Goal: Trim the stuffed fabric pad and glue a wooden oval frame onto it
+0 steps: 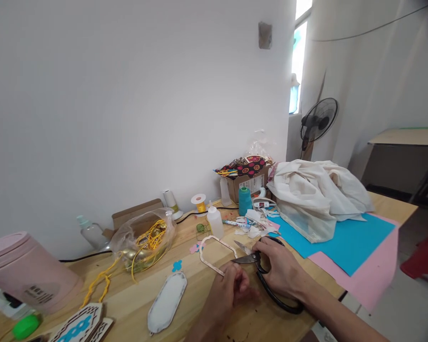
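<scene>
Black-handled scissors are in my right hand, their blades parted beside a thin pale frame-shaped piece. My left hand pinches the lower end of that piece, close to the blade tip. A white elongated panel with dark marks along its edge lies on the wooden table to the left of my hands. Just above the panel is a small blue flower cutout. Pink cutouts lie beside the pale piece.
Behind my hands stand a white squeeze bottle, a teal thread spool and paper scraps. Blue sheets and white cloth lie to the right. A pink canister and bag of yellow cord are left.
</scene>
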Demonstrator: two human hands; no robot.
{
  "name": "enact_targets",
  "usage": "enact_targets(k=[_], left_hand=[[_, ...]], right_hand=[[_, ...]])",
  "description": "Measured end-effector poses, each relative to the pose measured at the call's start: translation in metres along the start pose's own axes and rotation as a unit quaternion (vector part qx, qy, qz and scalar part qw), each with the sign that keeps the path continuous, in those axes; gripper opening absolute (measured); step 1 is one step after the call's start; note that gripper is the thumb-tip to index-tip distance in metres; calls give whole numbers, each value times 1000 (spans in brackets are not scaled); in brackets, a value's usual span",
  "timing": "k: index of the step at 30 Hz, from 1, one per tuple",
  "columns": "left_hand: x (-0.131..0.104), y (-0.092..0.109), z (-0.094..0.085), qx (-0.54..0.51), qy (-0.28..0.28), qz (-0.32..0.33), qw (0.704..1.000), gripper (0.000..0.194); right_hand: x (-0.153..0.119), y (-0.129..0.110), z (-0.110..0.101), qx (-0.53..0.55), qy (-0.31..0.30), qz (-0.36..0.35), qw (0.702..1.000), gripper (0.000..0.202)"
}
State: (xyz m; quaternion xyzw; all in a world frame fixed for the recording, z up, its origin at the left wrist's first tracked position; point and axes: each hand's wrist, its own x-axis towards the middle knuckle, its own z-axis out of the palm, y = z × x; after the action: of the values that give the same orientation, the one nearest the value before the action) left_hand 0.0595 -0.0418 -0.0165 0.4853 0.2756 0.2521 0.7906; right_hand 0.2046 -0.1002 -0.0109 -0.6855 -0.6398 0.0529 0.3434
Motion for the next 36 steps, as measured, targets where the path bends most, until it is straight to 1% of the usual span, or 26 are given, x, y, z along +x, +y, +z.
enact_targets(k=[7, 13, 19, 24, 28, 31, 34, 35, 36], left_hand=[[-2, 3, 2, -1, 6, -6, 1000, 31], [-3, 5, 4, 12, -1, 0, 1000, 35], [-4, 4, 6, 20, -21, 20, 999, 37], [-2, 4, 2, 12, -31, 2, 999, 32], [-3, 8, 0, 17, -35, -13, 999, 33], [-10, 10, 4, 32, -47, -14, 998, 33], [-17, 10, 10, 73, -83, -28, 993, 32], [-19, 9, 11, 98, -102, -39, 989, 33], [-19, 9, 12, 104, -107, -38, 988, 35]], right_hand=[[1, -1, 2, -3, 7, 18, 1000, 19], [0, 1, 0, -12, 29, 45, 998, 22], [-2, 0, 0, -5, 13, 26, 1000, 21], [-1, 0, 1, -6, 23, 44, 999, 21], [0, -1, 1, -4, 33, 61, 998, 20], [3, 3, -1, -2, 55, 87, 995, 23], [5, 11, -3, 0, 98, 134, 986, 25], [6, 13, -4, 5, 107, 141, 984, 25], [6, 16, -5, 15, 111, 142, 983, 25]])
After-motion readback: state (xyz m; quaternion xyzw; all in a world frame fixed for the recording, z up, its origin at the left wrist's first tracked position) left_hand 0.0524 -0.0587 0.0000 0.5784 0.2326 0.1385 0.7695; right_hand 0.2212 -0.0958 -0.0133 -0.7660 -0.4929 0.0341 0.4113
